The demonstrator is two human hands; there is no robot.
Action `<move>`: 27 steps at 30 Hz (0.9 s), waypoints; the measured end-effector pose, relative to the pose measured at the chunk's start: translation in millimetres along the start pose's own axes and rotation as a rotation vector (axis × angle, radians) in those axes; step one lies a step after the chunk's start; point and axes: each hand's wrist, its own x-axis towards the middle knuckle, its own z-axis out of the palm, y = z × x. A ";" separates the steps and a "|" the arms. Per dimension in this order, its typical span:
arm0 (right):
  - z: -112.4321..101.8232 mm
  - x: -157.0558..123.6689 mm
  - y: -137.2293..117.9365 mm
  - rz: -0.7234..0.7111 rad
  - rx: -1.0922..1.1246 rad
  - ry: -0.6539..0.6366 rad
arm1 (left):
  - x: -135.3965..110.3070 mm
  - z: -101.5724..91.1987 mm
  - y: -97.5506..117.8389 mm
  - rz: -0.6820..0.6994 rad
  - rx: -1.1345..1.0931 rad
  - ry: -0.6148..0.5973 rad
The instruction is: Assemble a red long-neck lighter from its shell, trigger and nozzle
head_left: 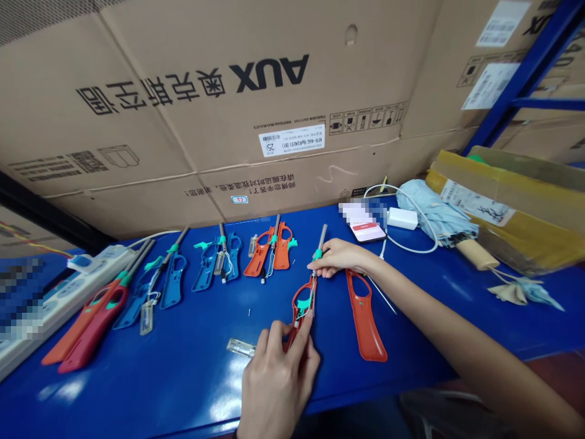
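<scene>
A red lighter half-shell with its inner parts and metal nozzle (303,303) lies on the blue table (183,366). My left hand (280,378) pinches its lower handle end. My right hand (337,256) pinches the green collar and metal tube at its top. The matching orange-red cover half (364,317) lies flat just right of it. A small clear fuel tank (241,347) rests on the table left of my left hand.
Several opened lighters, blue (214,262) and orange (269,247), lie in a row at the back, with two whole red ones (91,323) and a white power strip (55,292) at left. A phone (365,228), a charger, a folded umbrella (439,213) and cardboard boxes stand behind and to the right.
</scene>
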 end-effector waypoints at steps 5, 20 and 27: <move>1.5 2.8 0.1 -0.042 0.018 0.093 | 0.3 0.4 -0.3 0.003 -0.009 0.001; 1.4 -0.2 -0.2 0.032 0.193 0.056 | 0.9 -0.5 0.6 -0.004 -0.012 0.002; 5.0 -4.5 -6.0 0.010 0.168 0.068 | 1.0 0.9 0.4 -0.006 -0.013 -0.001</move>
